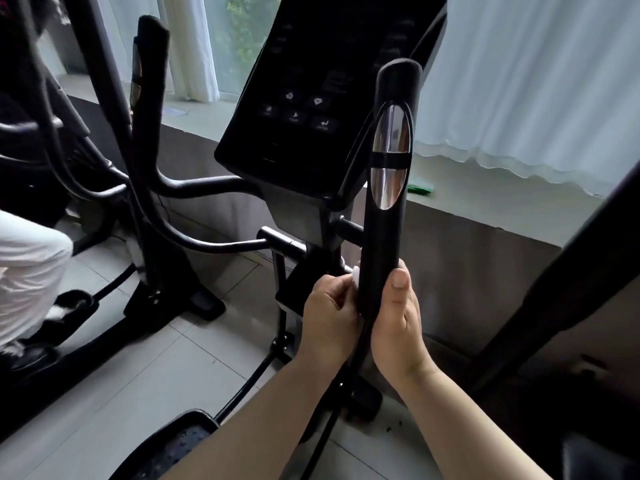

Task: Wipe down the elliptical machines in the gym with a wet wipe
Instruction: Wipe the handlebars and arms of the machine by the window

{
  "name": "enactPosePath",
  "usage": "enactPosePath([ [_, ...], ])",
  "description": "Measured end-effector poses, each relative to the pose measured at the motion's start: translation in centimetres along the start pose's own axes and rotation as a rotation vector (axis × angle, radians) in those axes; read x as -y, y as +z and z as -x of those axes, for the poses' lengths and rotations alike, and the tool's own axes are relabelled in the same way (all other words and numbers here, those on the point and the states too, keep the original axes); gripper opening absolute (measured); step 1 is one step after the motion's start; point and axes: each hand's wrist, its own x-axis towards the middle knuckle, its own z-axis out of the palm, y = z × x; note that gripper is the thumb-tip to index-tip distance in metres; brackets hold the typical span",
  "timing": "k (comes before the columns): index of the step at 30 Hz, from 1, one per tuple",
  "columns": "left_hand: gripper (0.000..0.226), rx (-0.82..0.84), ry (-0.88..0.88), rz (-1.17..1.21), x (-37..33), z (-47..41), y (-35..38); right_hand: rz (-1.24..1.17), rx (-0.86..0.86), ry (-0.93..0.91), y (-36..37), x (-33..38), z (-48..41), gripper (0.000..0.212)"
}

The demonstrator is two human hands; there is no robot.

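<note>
Me: Forearms nearest the lens, both reaching up to the right handlebar point(382, 237) of the elliptical. Left hand point(330, 313) pinches the wet wipe point(355, 276) against the bar's left side, low on the grip. Only a white edge of the wipe shows. Right hand point(398, 320) clasps the same bar from the other side, thumb on the front.

Checker: Step in hand?

Me: Judged: wiping this grip, at its lower end. Chrome sensor plates point(389, 161) and the rounded top lie above the wipe. Wetness cannot be read from here, so I can't say whether they are done. Next move calls for sliding the wipe upward, wrapped round the bar, with the right hand bracing it against swinging. After that, the console point(329, 98) and the far handlebar point(149, 64).

Checker: Containers?

Me: None in view, neither wipe pack nor bin. Green item point(420, 188) lies on the windowsill point(485, 194) behind the machine; cannot tell what it is.
</note>
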Motion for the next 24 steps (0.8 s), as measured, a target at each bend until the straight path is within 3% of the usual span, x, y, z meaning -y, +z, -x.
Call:
enactPosePath([
  [4, 0.018, 0.012, 0.032, -0.013, 0.6, 0.0, -0.1, -0.047, 0.006, 0.039, -0.1, 0.0, 0.3, 0.068],
  [10, 0.013, 0.038, 0.031, -0.011, 0.8, -2.0, 0.2, -0.235, 0.046, 0.193, -0.4, 1.6, 0.4, 0.081],
  [13, 0.011, 0.07, -0.021, 0.025, 0.6, -3.5, 0.4, -0.401, 0.093, 0.292, -1.4, 2.2, -0.9, 0.069],
  [18, 0.01, 0.132, -0.01, 0.118, 1.0, -2.5, -0.7, -0.391, 0.095, 0.409, -1.2, 2.5, -2.3, 0.038],
  [22, 0.007, 0.173, 0.011, 0.108, 1.0, -3.6, -0.8, -0.415, 0.11, 0.364, -0.5, 3.7, -2.0, 0.065],
  [24, 0.009, 0.179, 0.025, 0.051, 1.0, -5.0, -0.2, -0.407, 0.069, 0.357, -0.5, 4.0, -1.8, 0.065],
])
